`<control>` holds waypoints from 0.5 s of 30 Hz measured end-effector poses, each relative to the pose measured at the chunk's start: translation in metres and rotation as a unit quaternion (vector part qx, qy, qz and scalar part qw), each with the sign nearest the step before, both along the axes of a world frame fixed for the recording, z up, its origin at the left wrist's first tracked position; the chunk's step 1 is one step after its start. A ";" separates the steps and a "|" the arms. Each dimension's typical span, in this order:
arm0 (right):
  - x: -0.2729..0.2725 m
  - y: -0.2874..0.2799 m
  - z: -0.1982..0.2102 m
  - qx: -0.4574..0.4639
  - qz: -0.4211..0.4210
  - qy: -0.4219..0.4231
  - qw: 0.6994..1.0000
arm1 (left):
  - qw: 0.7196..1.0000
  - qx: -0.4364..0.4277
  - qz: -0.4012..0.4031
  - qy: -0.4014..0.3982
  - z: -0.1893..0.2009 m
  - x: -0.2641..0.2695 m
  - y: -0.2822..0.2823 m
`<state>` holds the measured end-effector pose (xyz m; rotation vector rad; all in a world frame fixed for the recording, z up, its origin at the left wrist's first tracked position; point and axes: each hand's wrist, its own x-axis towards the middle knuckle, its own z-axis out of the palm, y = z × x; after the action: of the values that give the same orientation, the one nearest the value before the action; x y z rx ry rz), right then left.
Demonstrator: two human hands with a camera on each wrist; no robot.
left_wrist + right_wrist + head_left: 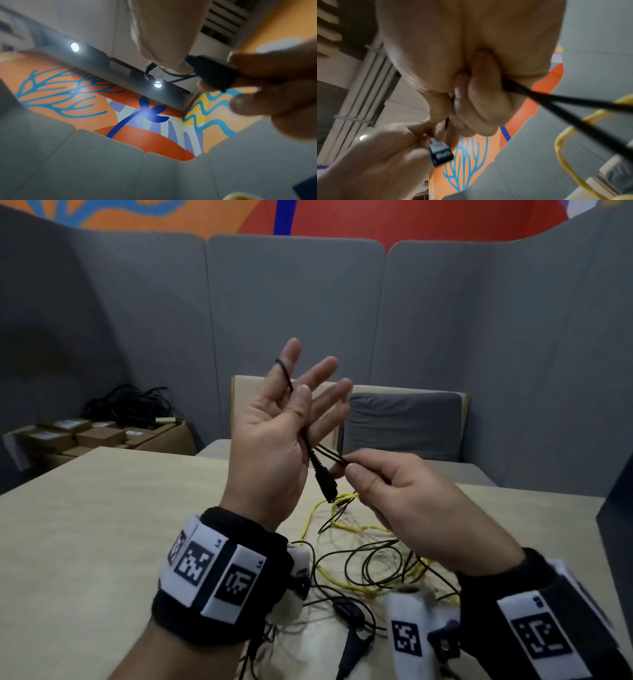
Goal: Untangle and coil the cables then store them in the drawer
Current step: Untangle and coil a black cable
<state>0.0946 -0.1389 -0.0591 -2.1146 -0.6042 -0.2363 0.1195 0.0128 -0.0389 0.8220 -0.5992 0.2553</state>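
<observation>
Black cable [310, 451] is just going round the raised left hand [274, 436] — fingers spread, thumb pinning the plug end, one turn over the forefinger. The right hand [411, 501] feeds it, grip pinching two strands. Yellow cable [342, 527] lies tangled with black wire mid-tabletop [85, 525]. Early days, I'd say — no drawer in sight.

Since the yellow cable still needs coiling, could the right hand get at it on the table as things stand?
Probably not yet: the right hand pinches the black cable strung to the left hand; the yellow cable lies tangled just beneath.
</observation>
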 end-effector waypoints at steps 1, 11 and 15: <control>-0.001 -0.003 0.002 -0.027 -0.015 -0.023 0.999 | 0.999 0.034 0.015 0.002 -0.003 0.001 -0.002; -0.014 -0.036 0.028 -0.059 -0.061 -0.098 0.992 | 0.932 0.361 0.018 -0.010 -0.018 -0.010 -0.022; -0.010 -0.043 0.029 0.015 -0.068 -0.129 0.989 | 0.920 0.392 0.005 -0.015 -0.016 -0.014 -0.019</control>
<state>0.0842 -0.1820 -0.0303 -2.1150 -0.6028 -0.5984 0.1051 -0.0065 -0.0548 1.5991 -0.7350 0.0240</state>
